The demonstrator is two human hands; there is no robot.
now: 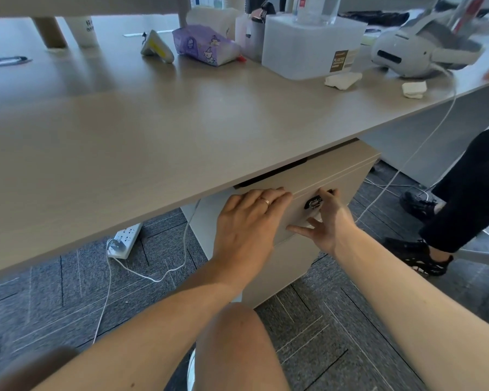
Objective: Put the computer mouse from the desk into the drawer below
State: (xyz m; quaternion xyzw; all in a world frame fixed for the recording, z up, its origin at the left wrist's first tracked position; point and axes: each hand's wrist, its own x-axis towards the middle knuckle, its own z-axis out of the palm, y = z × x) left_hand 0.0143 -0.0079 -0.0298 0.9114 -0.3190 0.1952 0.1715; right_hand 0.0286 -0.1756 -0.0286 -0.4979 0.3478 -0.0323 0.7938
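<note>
Grey patterned carpet (48,277) runs under a long pale wood-grain counter (153,131) that fills the upper half of the view. On the floor at the left lies a white power strip (126,238) with a thin white cable (141,273) looping away from it. On the counter's far side, going rightward, stand a white paper cup (82,31), a purple printed tissue pack (205,46), a translucent white plastic storage box (308,48) and a white headset with a strap (415,50); two crumpled white tissues (342,79) lie near the counter's edge.

Below the counter sits a beige drawer cabinet (283,263). The left hand (249,221), wearing a ring, lies palm-down with fingers spread flat against the top drawer front (339,176), gripping nothing. Just to its right, the right hand (329,221) has its fingers curled up at the drawer's small metal lock (313,204), thumb stretched out along the lower edge; whether it pinches anything there cannot be told. The drawer looks closed or nearly so.

No computer mouse shows on the counter or in either hand; where it is cannot be told. At far right, a seated person's black-trousered leg (474,187) and black shoe (419,256) are visible.
</note>
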